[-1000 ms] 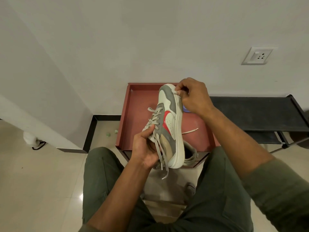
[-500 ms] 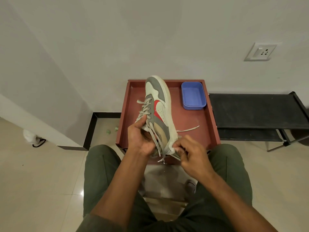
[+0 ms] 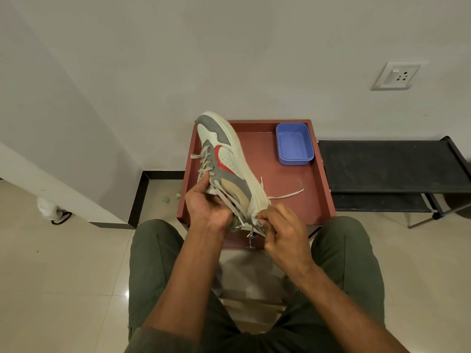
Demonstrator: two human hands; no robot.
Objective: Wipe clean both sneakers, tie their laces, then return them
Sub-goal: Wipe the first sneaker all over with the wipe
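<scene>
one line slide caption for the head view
Left hand holds an unlaced sneaker over a red tray while the right hand wipes its heel.

Right hand [image 3: 283, 233] has come down from the toe of the sneaker [image 3: 224, 164] to its heel end, now pinching a white cloth [image 3: 257, 212] against the heel near the sole. Blue tub [image 3: 294, 143] on the red tabletop [image 3: 323, 189], hidden behind that hand a second ago, now in plain sight. Sneaker toe now tilted further left, away from the tub.
</scene>
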